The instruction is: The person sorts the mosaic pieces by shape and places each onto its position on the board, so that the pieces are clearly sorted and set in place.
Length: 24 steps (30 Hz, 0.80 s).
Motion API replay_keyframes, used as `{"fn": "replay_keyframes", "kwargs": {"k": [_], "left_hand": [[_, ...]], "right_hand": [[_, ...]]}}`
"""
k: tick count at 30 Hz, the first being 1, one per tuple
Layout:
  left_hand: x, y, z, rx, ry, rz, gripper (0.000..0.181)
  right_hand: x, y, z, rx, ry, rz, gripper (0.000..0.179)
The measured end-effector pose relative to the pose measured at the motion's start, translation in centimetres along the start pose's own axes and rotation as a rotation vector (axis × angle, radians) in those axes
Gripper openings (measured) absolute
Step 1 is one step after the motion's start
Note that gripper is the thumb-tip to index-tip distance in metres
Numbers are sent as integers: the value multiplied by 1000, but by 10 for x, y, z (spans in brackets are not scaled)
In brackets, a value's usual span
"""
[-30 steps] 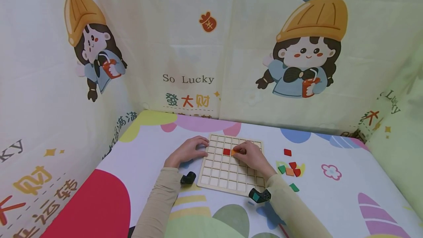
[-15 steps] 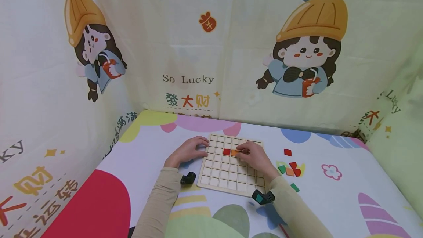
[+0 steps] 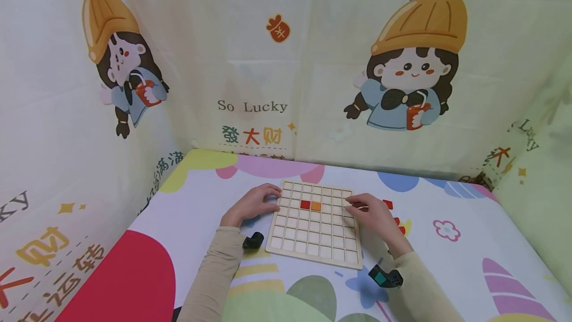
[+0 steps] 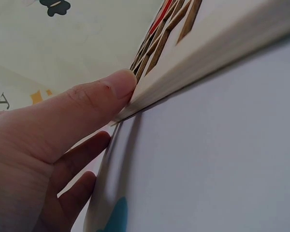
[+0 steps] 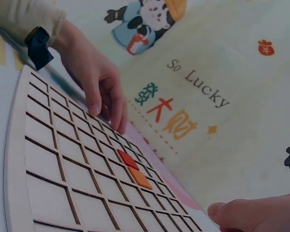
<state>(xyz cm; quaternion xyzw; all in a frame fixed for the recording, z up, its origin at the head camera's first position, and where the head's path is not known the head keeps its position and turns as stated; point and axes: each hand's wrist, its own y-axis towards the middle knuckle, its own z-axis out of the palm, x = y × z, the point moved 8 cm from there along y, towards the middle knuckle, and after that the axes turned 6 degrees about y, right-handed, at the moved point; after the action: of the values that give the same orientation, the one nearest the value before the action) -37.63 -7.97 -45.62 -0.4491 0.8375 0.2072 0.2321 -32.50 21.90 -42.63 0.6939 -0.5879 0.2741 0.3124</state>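
Note:
The wooden grid board (image 3: pixel 314 258) lies flat on the table, with a red square tile (image 3: pixel 305 204) and an orange square tile (image 3: pixel 316 206) side by side in neighbouring cells. At the board's left edge is my left hand (image 3: pixel 251 205); its thumb (image 4: pixel 117 84) touches the wooden side in the left wrist view, the other fingers relaxed. My right hand (image 3: pixel 373 215) hovers at the board's right edge, thumb and fingers extended with no tile showing between them. In the right wrist view, part of this hand (image 5: pixel 261 212) enters at the lower right.
Loose tiles lie right of the board, partly covered by my right hand, including a red tile (image 3: pixel 388 204) and another red piece (image 3: pixel 402 229). A printed cloth wall (image 3: pixel 330 88) rises behind the patterned table (image 3: pixel 429 272).
My right hand has let go of the orange tile and moved right, off the middle of the board. The left hand has stayed at the board's left edge.

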Motion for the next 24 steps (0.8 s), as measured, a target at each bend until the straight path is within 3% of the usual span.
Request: {"fn": "replay_keyframes", "kwargs": {"k": [5,17,24], "left_hand": [[-1,0,-1,-3,-3,5,34],[-2,-1,-2,4,-14,1,34],[-2,-2,-2,2,-31,-6,34]], "right_hand": [[-10,-15,-29,-41,-33,-65,33],[-52,-40,-70,-17,-74,141,47],[-70,-54,-77,-2,-108,144,44]]}}
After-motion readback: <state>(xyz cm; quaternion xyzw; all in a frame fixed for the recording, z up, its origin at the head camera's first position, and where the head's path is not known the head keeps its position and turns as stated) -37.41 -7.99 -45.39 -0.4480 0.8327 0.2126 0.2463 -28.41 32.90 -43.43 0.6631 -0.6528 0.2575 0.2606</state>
